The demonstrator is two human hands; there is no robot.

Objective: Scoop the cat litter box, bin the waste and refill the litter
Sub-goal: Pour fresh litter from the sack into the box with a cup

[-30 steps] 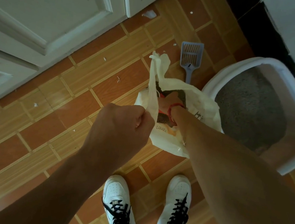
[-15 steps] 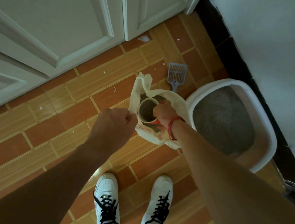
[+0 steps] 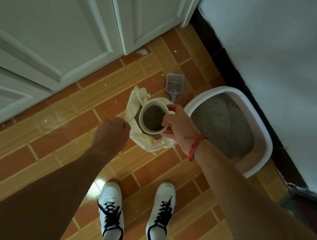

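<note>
The right hand (image 3: 178, 126) grips a litter-filled cup (image 3: 153, 119), raised higher over the bag (image 3: 133, 105) than a moment ago. The fisted left hand (image 3: 112, 134) seemingly pinches the bag's edge, with the litter box (image 3: 206, 94) just beside.

You see white doors (image 3: 46, 18) far left, a wall (image 3: 280, 45) far right, and your sneakers (image 3: 113, 199) near on the tiled floor (image 3: 10, 162).
</note>
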